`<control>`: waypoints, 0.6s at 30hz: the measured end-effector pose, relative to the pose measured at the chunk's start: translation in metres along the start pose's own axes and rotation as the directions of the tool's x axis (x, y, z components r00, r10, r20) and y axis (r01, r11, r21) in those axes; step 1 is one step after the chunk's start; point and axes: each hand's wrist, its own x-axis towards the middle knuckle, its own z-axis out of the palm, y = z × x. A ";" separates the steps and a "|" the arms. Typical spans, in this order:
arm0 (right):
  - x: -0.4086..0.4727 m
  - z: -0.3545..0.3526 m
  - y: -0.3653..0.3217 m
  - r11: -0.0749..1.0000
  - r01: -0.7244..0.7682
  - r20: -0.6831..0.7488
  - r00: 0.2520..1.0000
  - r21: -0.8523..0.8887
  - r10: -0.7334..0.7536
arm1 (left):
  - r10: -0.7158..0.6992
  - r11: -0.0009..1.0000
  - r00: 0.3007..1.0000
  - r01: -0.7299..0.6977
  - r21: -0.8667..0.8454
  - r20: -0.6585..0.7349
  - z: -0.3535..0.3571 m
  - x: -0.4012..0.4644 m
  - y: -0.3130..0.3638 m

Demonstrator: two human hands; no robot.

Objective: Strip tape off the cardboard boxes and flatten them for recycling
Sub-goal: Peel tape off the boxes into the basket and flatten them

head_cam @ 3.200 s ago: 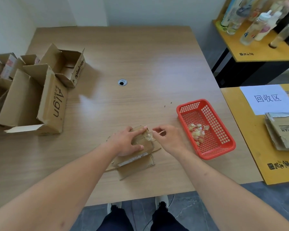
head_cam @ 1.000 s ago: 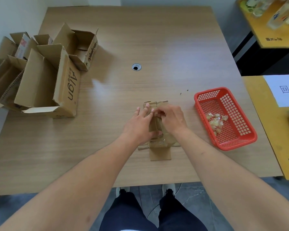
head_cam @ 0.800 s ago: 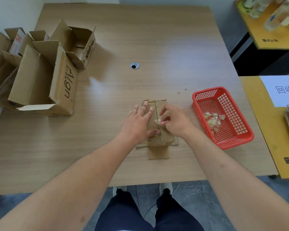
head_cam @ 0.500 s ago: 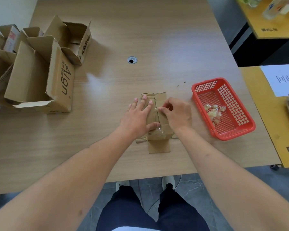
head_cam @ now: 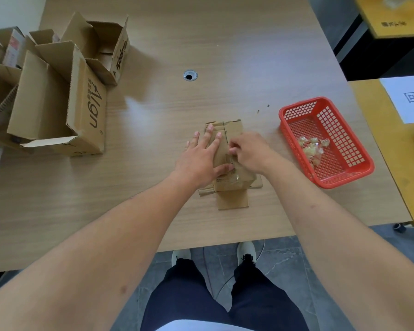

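Small box (head_cam: 233, 132) pinned flat under left hand (head_cam: 201, 158), fingers spread straight. Tape (head_cam: 232, 161) pinched beside thumb by right hand (head_cam: 247, 151). Peel best pulled low, toward wrist, box kept pressed.

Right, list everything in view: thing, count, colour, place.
small box: one, brown, flattened at table centre
clear tape: one strip, on that box
open boxes: several, brown, table's left
basket: one, red, table's right
tape scraps: a clump, clear, inside basket
table: one, wood
side tables: two, yellow, far right
paper sign: one, white, on nearer side table
left hand: flat on small box
right hand: picking at the tape
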 end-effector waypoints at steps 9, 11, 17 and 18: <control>-0.003 0.012 0.006 0.930 0.024 -0.366 0.923 0.366 0.120 | 0.008 1.000 1.000 -0.008 -0.030 -0.003 0.002 0.000 0.000; -0.003 0.021 0.006 0.956 0.077 -0.406 0.913 0.283 0.046 | 0.010 0.999 1.000 -0.011 -0.030 -0.006 0.003 0.000 0.000; -0.003 0.033 0.004 0.950 0.129 -0.372 0.928 0.285 -0.014 | 0.010 0.998 1.000 -0.010 -0.060 -0.006 0.004 0.001 0.000; -0.002 0.033 0.002 0.955 0.117 -0.368 0.930 0.271 -0.010 | 0.007 0.998 1.000 -0.008 -0.068 -0.005 0.004 0.001 0.000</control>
